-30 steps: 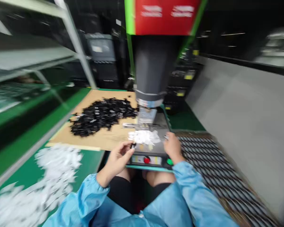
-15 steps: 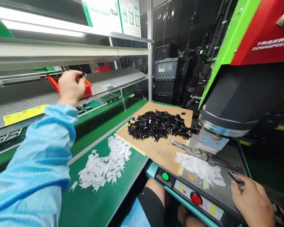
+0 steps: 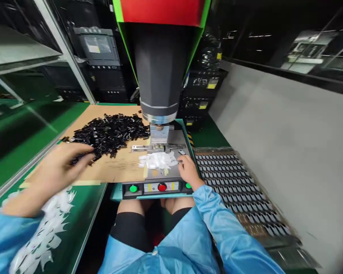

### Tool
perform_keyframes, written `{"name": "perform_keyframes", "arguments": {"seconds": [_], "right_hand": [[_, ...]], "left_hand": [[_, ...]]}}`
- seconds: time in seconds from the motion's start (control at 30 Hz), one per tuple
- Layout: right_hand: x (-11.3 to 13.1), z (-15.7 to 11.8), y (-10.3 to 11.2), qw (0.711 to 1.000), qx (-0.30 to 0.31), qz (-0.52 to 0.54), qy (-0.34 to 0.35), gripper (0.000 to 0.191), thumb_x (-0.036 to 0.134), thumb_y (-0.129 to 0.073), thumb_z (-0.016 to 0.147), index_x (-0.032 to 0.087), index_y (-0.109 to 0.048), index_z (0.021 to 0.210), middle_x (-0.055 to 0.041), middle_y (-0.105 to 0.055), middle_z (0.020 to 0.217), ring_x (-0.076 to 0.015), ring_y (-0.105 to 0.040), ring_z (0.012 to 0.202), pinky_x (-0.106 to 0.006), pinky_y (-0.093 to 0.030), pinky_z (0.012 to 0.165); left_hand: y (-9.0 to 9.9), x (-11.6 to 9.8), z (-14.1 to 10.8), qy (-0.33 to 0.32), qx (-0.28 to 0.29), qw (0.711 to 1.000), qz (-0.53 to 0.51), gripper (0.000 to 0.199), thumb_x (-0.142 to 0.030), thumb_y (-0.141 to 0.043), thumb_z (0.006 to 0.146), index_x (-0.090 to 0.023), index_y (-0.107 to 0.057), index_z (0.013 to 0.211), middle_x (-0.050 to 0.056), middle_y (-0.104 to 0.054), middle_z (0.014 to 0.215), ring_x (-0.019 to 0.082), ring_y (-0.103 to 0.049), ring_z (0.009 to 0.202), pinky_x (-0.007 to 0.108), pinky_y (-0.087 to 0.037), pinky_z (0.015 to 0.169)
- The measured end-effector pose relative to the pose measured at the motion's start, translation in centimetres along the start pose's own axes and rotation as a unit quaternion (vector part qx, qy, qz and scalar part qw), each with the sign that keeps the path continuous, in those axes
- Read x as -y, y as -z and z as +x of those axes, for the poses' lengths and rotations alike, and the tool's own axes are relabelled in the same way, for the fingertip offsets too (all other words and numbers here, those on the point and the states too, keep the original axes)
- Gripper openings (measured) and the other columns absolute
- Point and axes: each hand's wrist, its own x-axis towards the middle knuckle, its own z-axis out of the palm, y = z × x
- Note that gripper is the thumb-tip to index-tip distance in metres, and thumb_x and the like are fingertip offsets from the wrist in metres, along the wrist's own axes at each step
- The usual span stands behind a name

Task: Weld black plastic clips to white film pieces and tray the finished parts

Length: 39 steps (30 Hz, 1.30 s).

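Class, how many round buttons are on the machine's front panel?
3: a green button at the left, a red button in the middle, another green button at the right, partly hidden by the right wrist.

It looks like a factory workstation: a press (image 3: 160, 72) with push buttons (image 3: 162, 187), heaped black parts (image 3: 110, 133), stacked crates (image 3: 98, 47), and rows of what may be finished pieces (image 3: 231, 182).
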Motion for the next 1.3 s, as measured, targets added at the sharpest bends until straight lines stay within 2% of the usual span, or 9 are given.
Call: {"name": "perform_keyframes", "arguments": {"seconds": [0.07, 0.17, 0.23, 0.33, 0.53, 0.8, 1.03, 1.2, 1.3], "right_hand": [[0.1, -0.5, 0.2, 1.0, 0.022, 0.01, 0.016, 0.035, 0.006, -0.056, 0.087, 0.019, -0.071, 0.115, -0.0124, -0.066, 0.121, -0.0269, -0.063, 0.114, -0.044, -0.052, 0.105], [0.2, -0.7, 0.1, 0.998, 0.046, 0.011, 0.041, 0.038, 0.007, -0.062, 0.088, 0.022, -0.073, 0.121, -0.0113, -0.064, 0.127, -0.0273, -0.061, 0.12, -0.045, -0.05, 0.11], [0.1, -0.7, -0.1, 0.998, 0.05, 0.004, 0.046, 0.035, 0.007, -0.062, 0.09, 0.023, -0.076, 0.118, -0.0103, -0.063, 0.127, -0.0268, -0.061, 0.119, -0.045, -0.051, 0.108], [-0.3, -0.7, -0.6, 0.998, 0.038, -0.003, 0.052, 0.028, 0.008, -0.062, 0.093, 0.024, -0.078, 0.109, -0.0089, -0.064, 0.124, -0.0253, -0.062, 0.115, -0.043, -0.053, 0.104], [-0.2, -0.9, -0.7, 0.998, 0.028, 0.001, 0.054, 0.024, 0.009, -0.063, 0.095, 0.025, -0.076, 0.106, -0.0072, -0.067, 0.119, -0.0249, -0.063, 0.112, -0.041, -0.054, 0.102], [0.4, -1.1, -0.2, 0.999, 0.006, 0.033, 0.04, 0.018, 0.012, -0.059, 0.098, 0.024, -0.071, 0.105, -0.0052, -0.073, 0.111, -0.0222, -0.067, 0.104, -0.035, -0.052, 0.094], [0.3, -1.5, 0.2, 0.999, -0.028, 0.01, -0.04, 0.017, 0.025, -0.055, 0.105, 0.024, -0.07, 0.112, -0.0048, -0.077, 0.098, -0.0221, -0.071, 0.088, -0.03, -0.051, 0.08], [1.9, 1.2, -0.6, 0.997, -0.065, 0.029, 0.0, 0.021, 0.029, -0.055, 0.106, 0.023, -0.075, 0.105, -0.0072, -0.074, 0.102, -0.023, -0.07, 0.096, -0.032, -0.053, 0.087], [3.0, 3.7, -2.0, 0.997, -0.076, 0.008, 0.016, 0.029, 0.024, -0.049, 0.108, 0.022, -0.076, 0.116, -0.0097, -0.072, 0.112, -0.0236, -0.068, 0.104, -0.034, -0.053, 0.094]], "left_hand": [[-6.6, -4.1, -1.0, -0.072, 0.067, 0.989, -0.113, 0.022, -0.041, -0.067, 0.095, -0.031, -0.076, 0.113, 0.004, -0.077, 0.116, 0.029, -0.069, 0.107, 0.043, -0.052, 0.095], [-14.9, -9.4, -1.6, -0.112, 0.132, 0.959, -0.226, 0.027, -0.031, -0.071, 0.095, -0.029, -0.076, 0.121, 0.011, -0.076, 0.12, 0.033, -0.067, 0.111, 0.046, -0.048, 0.098], [-18.5, -11.9, -1.4, -0.132, 0.138, 0.949, -0.25, 0.03, -0.027, -0.071, 0.095, -0.029, -0.075, 0.125, 0.012, -0.074, 0.121, 0.034, -0.065, 0.112, 0.046, -0.047, 0.097], [-21.4, -13.8, -0.3, -0.153, 0.129, 0.964, -0.175, 0.037, -0.02, -0.066, 0.096, -0.026, -0.07, 0.133, 0.013, -0.072, 0.127, 0.035, -0.062, 0.115, 0.049, -0.048, 0.095], [-23.1, -13.5, 1.5, -0.187, 0.196, 0.961, -0.048, 0.035, -0.022, -0.061, 0.101, -0.024, -0.069, 0.135, 0.011, -0.073, 0.127, 0.034, -0.06, 0.114, 0.052, -0.049, 0.092], [-24.0, -13.5, 2.3, -0.181, 0.168, 0.966, -0.078, 0.018, -0.023, -0.057, 0.105, -0.025, -0.073, 0.113, 0.01, -0.075, 0.111, 0.032, -0.063, 0.106, 0.049, -0.051, 0.091], [-22.9, -10.9, 3.0, -0.074, 0.087, 0.968, -0.222, 0.013, -0.029, -0.054, 0.108, -0.022, -0.066, 0.11, 0.01, -0.073, 0.123, 0.025, -0.07, 0.11, 0.04, -0.058, 0.097], [-23.6, -7.7, 4.3, -0.001, 0.049, 0.972, -0.229, 0.017, -0.036, -0.065, 0.103, -0.022, -0.074, 0.099, 0.008, -0.077, 0.107, 0.025, -0.073, 0.1, 0.041, -0.06, 0.095], [-24.8, -7.3, 5.2, 0.015, 0.037, 0.972, -0.233, 0.019, -0.034, -0.062, 0.103, -0.022, -0.077, 0.101, 0.009, -0.078, 0.109, 0.026, -0.074, 0.103, 0.042, -0.06, 0.098]]}}
